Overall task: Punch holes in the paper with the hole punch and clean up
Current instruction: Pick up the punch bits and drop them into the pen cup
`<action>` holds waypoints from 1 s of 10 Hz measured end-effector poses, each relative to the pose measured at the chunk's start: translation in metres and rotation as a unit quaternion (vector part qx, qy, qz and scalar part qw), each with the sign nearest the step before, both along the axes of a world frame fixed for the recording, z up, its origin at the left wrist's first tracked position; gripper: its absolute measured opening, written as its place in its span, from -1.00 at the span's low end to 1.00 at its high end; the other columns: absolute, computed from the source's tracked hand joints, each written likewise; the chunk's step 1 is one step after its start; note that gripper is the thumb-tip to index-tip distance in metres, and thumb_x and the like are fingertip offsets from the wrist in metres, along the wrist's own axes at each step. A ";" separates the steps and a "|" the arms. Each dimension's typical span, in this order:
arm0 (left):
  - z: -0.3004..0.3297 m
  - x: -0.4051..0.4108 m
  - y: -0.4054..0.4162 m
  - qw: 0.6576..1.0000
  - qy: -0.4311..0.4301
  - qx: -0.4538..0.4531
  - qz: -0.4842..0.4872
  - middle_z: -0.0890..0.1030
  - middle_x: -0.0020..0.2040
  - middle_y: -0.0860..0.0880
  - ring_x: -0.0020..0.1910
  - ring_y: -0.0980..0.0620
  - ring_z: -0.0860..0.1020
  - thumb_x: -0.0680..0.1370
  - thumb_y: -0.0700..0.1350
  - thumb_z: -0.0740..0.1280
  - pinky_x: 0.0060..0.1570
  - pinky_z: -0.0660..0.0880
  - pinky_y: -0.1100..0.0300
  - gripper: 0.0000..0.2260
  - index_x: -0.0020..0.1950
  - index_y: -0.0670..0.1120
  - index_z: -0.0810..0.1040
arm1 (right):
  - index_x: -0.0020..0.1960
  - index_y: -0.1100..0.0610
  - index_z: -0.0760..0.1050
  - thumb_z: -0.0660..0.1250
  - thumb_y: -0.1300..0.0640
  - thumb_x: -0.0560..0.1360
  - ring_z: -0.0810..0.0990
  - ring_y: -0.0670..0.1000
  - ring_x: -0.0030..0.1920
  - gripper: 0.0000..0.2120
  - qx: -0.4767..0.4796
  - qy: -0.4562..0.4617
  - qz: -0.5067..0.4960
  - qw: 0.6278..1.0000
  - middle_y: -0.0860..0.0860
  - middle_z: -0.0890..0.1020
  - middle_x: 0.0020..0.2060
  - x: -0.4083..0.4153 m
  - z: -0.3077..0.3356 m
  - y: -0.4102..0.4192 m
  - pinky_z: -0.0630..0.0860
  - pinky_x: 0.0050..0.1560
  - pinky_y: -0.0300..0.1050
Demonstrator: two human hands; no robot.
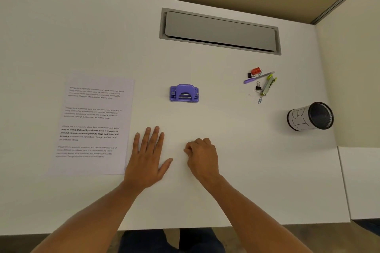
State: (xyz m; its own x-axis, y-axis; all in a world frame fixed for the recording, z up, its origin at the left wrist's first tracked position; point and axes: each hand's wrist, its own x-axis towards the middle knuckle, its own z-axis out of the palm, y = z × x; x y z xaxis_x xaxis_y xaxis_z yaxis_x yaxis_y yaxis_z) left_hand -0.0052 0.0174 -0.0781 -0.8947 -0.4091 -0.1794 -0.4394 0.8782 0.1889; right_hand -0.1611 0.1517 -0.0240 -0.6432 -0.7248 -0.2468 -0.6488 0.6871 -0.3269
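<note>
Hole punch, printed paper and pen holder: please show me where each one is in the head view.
hole punch (184, 93), head view, middle of its purple top.
printed paper (92, 125), head view, centre of the sheet.
pen holder (299, 118), head view, its white labelled side.

- Paper (92, 125) lies flat near the desk's (226, 191) left edge.
- Hole punch (184, 93) sits mid-desk, right of the paper, apart from it.
- I see my left hand (149, 158) and right hand (202, 156) between the punch and the front edge.
- Pen cup (310, 116) lies tipped by the right edge.
- Clips and pens (262, 83) lie behind the cup.
</note>
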 end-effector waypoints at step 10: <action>0.007 -0.001 -0.001 1.000 -0.009 0.004 -0.002 -0.01 0.69 -0.16 0.67 -0.20 -0.03 0.62 0.32 -0.04 0.59 0.04 -0.28 -0.26 0.66 -0.14 0.04 | -0.19 0.00 0.40 0.47 -0.34 0.36 0.55 -0.02 -0.25 -0.55 0.074 -0.187 -0.199 0.959 -0.05 0.60 -0.25 -0.027 0.013 -0.001 0.39 -0.32 -0.16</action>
